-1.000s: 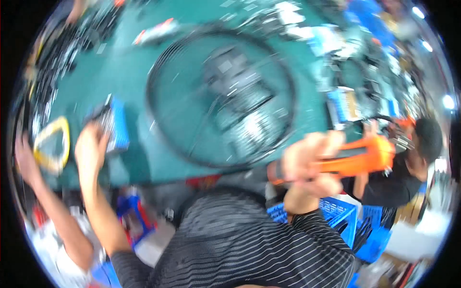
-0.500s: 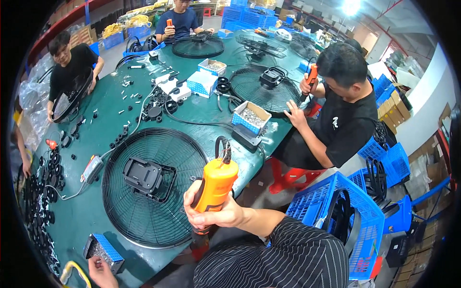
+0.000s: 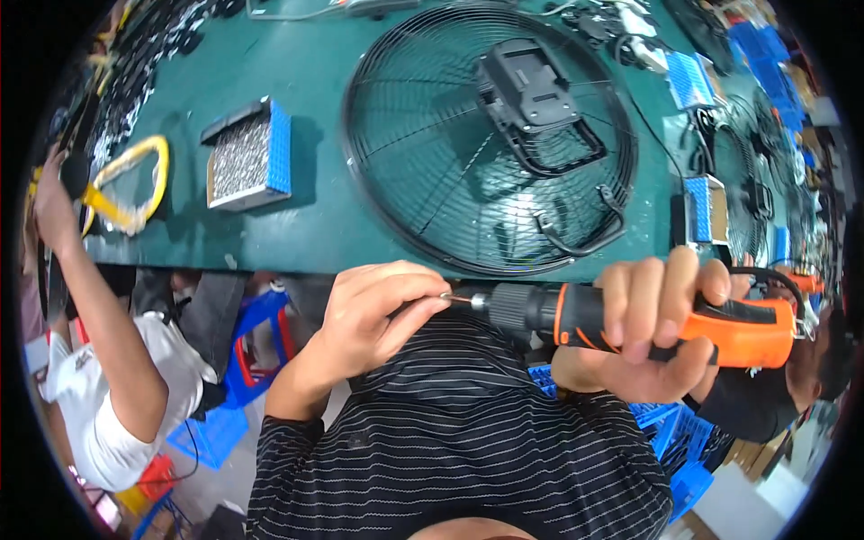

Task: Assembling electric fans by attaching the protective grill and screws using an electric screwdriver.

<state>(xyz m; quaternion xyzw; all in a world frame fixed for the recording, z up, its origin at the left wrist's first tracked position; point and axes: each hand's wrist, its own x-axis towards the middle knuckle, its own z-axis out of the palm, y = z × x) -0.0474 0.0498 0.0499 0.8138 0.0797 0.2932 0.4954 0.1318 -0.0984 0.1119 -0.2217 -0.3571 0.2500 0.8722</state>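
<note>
My right hand (image 3: 657, 310) is wrapped round an orange and black electric screwdriver (image 3: 751, 342), held level with its bit pointing left. At the bit's tip, the thumb and forefinger of my left hand (image 3: 364, 315) pinch a small screw (image 3: 445, 295), mostly covered by the fingers. Both hands are in front of my striped shirt, by the table's near edge. Beyond them a round black wire fan guard (image 3: 414, 135) lies on the table, with a black motor bracket (image 3: 531, 90) and a curved black handle (image 3: 589, 238) on it.
An open box of screws (image 3: 241, 166) stands on the green table (image 3: 315, 243), left of the guard. Farther left, a co-worker's arm (image 3: 103, 297) reaches in near a yellow ring-shaped part (image 3: 162, 162). Another screw box (image 3: 717, 211) and a co-worker (image 3: 751, 405) are to the right.
My view has tilted down. The screwdriver has gone from upright to level in front of me, and my left hand has left the screw box and come to the bit with a screw.
</note>
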